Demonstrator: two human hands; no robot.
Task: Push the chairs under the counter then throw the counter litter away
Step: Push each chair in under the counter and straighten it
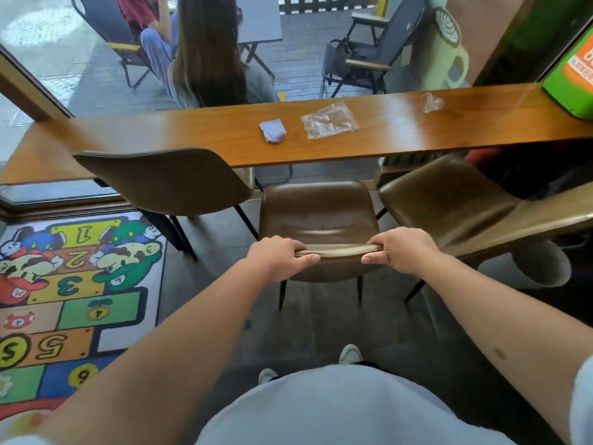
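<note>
A brown leather middle chair (317, 213) stands in front of the wooden counter (192, 136), its seat out from under the top. My left hand (279, 256) and my right hand (401, 250) both grip the top edge of its backrest. A left chair (167, 179) sits with its back near the counter edge. A right chair (449, 200) stands turned at an angle. On the counter lie a crumpled white tissue (272, 130), a clear plastic wrapper (329, 120) and a small clear plastic cup (431, 102) on its side.
A colourful hopscotch rug (64, 290) covers the floor on the left. A green box (571, 72) stands on the counter's right end. Behind the window, people sit on a deck with folding chairs. My feet (349, 354) stand behind the middle chair.
</note>
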